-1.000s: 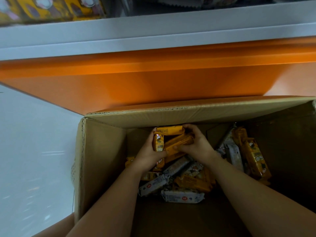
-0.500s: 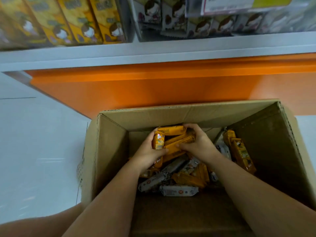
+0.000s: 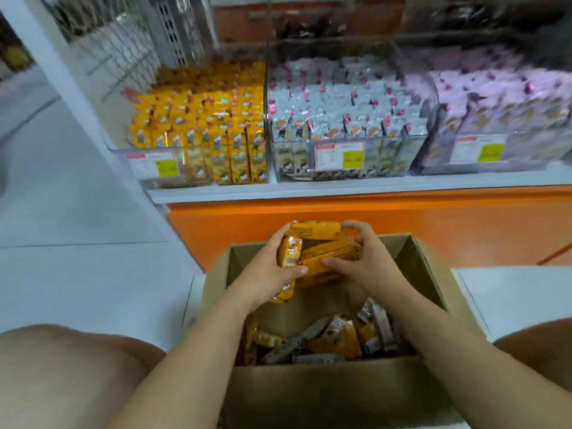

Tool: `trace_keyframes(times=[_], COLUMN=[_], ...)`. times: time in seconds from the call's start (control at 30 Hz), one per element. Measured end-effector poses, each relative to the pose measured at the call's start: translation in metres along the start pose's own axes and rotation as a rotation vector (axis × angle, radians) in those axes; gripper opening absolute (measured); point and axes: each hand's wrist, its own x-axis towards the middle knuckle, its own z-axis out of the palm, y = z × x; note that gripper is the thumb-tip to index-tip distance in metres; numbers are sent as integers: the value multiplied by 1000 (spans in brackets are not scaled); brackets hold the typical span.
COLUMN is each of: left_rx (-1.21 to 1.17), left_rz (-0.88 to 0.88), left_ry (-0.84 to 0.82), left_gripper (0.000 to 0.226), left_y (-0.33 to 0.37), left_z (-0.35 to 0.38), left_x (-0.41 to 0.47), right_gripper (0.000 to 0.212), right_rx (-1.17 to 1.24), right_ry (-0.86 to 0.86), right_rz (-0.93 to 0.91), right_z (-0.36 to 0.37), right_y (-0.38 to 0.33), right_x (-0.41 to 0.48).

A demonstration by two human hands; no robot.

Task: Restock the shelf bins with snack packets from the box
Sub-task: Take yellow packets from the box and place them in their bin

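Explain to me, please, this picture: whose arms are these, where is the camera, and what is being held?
There is no machine here: these are a person's two bare arms. The camera sits on the person's head and looks forward and down, so you see the scene as that person does. The left hand and the right hand together grip a bundle of orange packets over an open cardboard box, which stands on the pale floor. Loose packets, orange and grey, lie at the bottom of the box. Behind it, a shelf carries clear bins; the left bin is full of orange packs too. The picture is blurred there, so the print cannot be read.
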Motion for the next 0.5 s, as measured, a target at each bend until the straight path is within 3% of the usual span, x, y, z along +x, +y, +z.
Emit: trace_keyframes(times=[0.17,0.5], left_rx=[38,85], left_rz=[231,549], left_ry=[97,362], left_gripper=[84,86], left_y=[57,119], left_z=[-22,-112], left_x=[-29,-55], right_gripper=[65,64], right_rx=[-26,-46], right_ry=[115,136], right_rz=[-195,-578], right_z=[-17,8], right_y=[-67,-181], right_x=[-16,10])
